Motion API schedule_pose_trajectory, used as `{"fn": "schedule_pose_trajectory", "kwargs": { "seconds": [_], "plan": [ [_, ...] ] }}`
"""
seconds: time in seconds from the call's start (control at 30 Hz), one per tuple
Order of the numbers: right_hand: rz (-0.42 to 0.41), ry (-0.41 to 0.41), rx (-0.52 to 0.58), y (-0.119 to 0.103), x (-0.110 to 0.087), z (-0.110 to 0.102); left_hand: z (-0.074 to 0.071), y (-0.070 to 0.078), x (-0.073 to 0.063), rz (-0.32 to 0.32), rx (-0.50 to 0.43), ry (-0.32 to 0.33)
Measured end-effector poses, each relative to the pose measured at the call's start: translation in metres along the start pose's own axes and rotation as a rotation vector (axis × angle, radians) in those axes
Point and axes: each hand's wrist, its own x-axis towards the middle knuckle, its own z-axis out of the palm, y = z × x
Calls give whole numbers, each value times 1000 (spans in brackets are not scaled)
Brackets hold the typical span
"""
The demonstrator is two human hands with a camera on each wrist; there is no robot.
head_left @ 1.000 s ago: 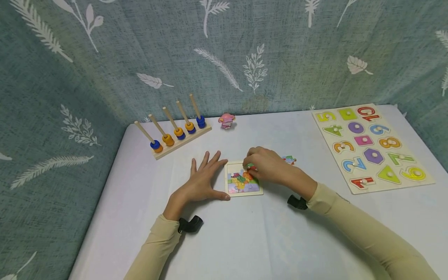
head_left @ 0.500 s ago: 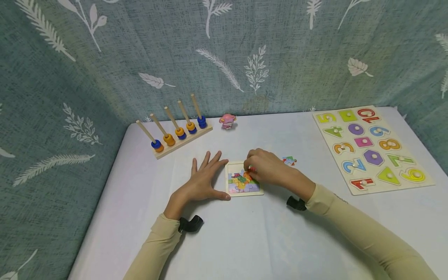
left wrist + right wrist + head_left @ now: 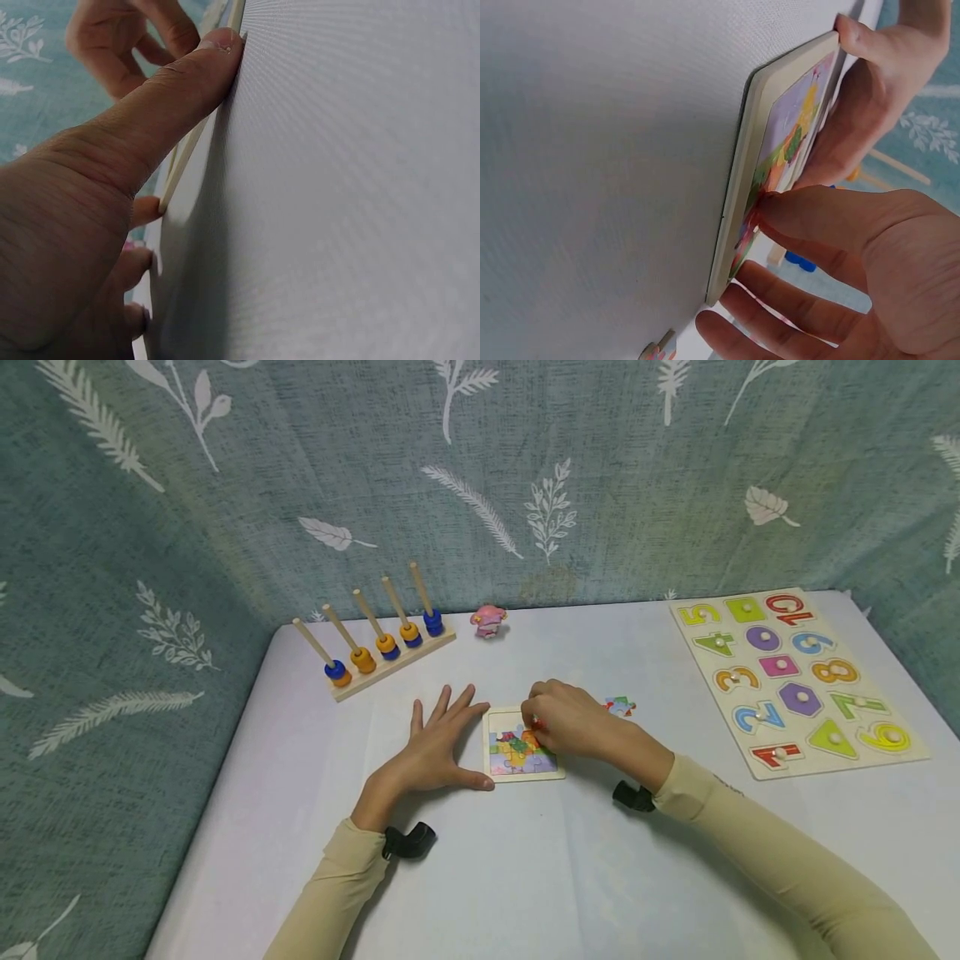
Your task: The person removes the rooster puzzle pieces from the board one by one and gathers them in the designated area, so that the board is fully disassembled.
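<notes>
A small jigsaw puzzle in a pale wooden frame (image 3: pixel 486 745) lies on the white table, its lower part filled with colourful pieces and a bare patch at its upper left. My left hand (image 3: pixel 431 756) has its fingers spread, with thumb and index fingertip touching the frame's left corners. Over the upper right part of the puzzle, my right hand (image 3: pixel 566 718) pinches a red and green puzzle piece (image 3: pixel 537 723) between thumb and index finger. In the right wrist view the thumb tip sits on that piece (image 3: pixel 751 223); the other fingers reach past the frame edge. The hand partly hides the piece.
Loose puzzle pieces (image 3: pixel 621 706) lie right of the frame, behind the right hand. A peg stacker with rings (image 3: pixel 390 668) and a pink figurine (image 3: pixel 488 621) stand at the back. A number-and-shape board (image 3: pixel 798 681) lies at the right.
The right hand has lowered the piece slightly and turned it in its pinch, staying at the upper right of the puzzle. The left hand keeps its place on the frame.
</notes>
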Motion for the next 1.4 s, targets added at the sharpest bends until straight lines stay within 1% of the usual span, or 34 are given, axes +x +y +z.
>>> {"fn": "schedule_pose_trajectory", "kwargs": {
  "seconds": [0.17, 0.5, 0.7, 1.0, 1.23, 1.4],
  "plan": [
    [-5, 1, -1, -1, 1, 1, 0, 0, -1, -18, 5, -5],
    [0, 11, 10, -1, 2, 4, -3, 0, -4, -14, 12, -8],
    [7, 8, -4, -1, 4, 4, -3, 0, -5, -12, 5, -9],
    [22, -23, -22, -1, 5, 0, -2, 1, -3, -16, 6, -1],
    [27, -19, -22, 1, 4, -1, -2, 3, 0, 4, -2, -1],
    [10, -11, -16, -1, 4, 0, -1, 2, 0, -11, -1, -2]
  ]
}}
